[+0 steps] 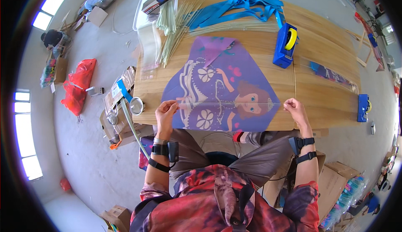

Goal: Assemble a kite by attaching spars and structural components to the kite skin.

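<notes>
A purple kite sheet [251,77] printed with a cartoon princess lies on the wooden table in front of me, its top part folded over. Across it, level with the printed face, runs a thin pale rod [217,103]. At the sheet's left edge my left hand [166,111] pinches one end of the rod. Beyond the pointed right corner, my right hand [296,110] pinches the other end. The rod looks straight and level between both hands. Whether it touches the sheet, I cannot tell.
On the wooden table [324,35] are blue ribbons [238,10], pale thin sticks [166,43], a blue tape dispenser [284,48] with yellow core and a packed strip [335,76]. Another dispenser [363,107] sits at the right edge. A round tin [137,105] stands left.
</notes>
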`<control>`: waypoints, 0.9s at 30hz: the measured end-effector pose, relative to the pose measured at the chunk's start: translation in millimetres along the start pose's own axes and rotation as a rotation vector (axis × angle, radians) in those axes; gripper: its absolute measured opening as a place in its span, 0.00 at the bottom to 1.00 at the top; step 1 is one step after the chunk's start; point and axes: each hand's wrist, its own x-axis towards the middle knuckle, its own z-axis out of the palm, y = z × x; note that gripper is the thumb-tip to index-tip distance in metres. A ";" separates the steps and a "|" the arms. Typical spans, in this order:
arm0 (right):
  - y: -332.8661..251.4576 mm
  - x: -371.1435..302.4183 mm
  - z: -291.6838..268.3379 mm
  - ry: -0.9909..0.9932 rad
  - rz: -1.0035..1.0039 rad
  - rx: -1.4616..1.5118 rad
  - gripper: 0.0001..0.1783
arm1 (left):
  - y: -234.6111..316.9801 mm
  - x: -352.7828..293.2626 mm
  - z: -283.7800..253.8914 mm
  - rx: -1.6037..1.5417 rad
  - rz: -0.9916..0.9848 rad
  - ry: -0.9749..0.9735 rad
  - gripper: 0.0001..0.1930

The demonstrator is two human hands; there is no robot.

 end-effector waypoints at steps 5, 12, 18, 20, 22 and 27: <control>4.1 -0.5 3.4 0.003 0.025 0.070 0.02 | -1.4 3.3 -1.3 0.048 -0.053 0.031 0.08; 15.7 5.3 6.6 0.022 -0.033 0.010 0.03 | -10.7 12.3 2.8 0.207 0.066 0.070 0.07; 25.7 9.2 9.2 0.069 -0.073 -0.018 0.07 | -13.4 15.3 4.1 0.392 0.126 0.092 0.13; 26.6 8.6 11.1 0.094 -0.078 -0.039 0.11 | -8.8 13.4 6.1 0.406 0.128 0.121 0.16; 26.1 7.4 12.6 0.153 -0.047 -0.014 0.18 | -7.9 13.2 5.9 0.419 0.130 0.149 0.19; 35.3 13.3 9.3 0.139 -0.046 -0.046 0.19 | -6.1 13.0 9.4 0.497 0.133 0.141 0.23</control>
